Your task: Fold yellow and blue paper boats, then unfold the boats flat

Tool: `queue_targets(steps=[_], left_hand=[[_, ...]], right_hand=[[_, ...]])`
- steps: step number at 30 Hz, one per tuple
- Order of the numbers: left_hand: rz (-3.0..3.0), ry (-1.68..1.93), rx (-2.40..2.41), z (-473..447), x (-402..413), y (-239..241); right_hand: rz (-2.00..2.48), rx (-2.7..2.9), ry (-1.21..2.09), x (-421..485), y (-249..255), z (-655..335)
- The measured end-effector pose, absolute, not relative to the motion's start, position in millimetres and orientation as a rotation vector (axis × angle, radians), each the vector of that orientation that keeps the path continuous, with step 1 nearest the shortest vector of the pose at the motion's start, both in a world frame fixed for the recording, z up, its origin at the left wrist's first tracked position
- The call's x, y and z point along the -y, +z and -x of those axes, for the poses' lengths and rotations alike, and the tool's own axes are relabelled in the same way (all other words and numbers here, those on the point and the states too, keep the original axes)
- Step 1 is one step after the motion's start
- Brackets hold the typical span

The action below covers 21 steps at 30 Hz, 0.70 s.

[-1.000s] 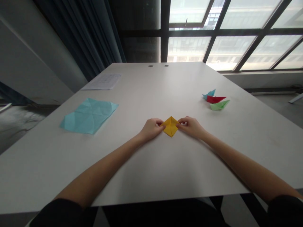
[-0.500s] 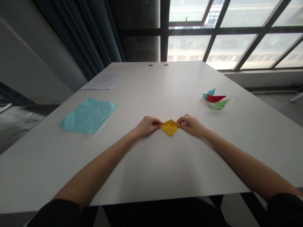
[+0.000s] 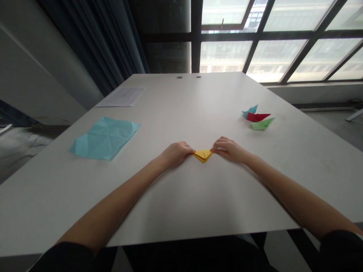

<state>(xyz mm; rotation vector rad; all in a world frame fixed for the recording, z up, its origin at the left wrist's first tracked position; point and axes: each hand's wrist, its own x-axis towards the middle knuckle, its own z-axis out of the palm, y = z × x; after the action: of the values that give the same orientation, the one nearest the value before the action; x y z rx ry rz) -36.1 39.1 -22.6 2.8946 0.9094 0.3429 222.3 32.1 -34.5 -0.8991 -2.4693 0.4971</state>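
Note:
A small folded yellow paper (image 3: 203, 155) lies on the white table (image 3: 181, 196), pressed into a flat downward-pointing triangle. My left hand (image 3: 177, 153) pinches its left corner, fingers closed. My right hand (image 3: 229, 149) pinches its right corner, fingers closed too. Both forearms rest low over the table toward me.
A creased light-blue paper sheet (image 3: 105, 137) lies at the left. Three folded paper boats, blue (image 3: 250, 111), red (image 3: 257, 116) and green (image 3: 262, 124), sit at the right. A printed white sheet (image 3: 121, 97) lies at the far left edge. Windows stand behind the table.
The yellow paper's upper flap has folded down toward me, so the diamond has become a flat triangle. Both hands stayed pinched on its two side corners.

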Motion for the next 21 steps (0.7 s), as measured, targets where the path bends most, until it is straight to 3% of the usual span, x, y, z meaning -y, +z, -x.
queue_targets(steps=[8, 15, 21], left_hand=[[-3.133, -0.1, -1.233, 22.7, -1.4, -10.7], [-3.021, -0.281, -1.514, 4.7, 27.3, -10.8], [-2.925, -0.364, -1.506, -0.4, 30.1, 0.3]], right_hand=[[0.866, 2.675, 0.217, -23.3, -23.3, -219.1], [1.01, 2.712, -0.134, -11.7, -18.7, -208.2], [1.13, 2.631, -0.213, -7.8, -25.1, -198.0]])
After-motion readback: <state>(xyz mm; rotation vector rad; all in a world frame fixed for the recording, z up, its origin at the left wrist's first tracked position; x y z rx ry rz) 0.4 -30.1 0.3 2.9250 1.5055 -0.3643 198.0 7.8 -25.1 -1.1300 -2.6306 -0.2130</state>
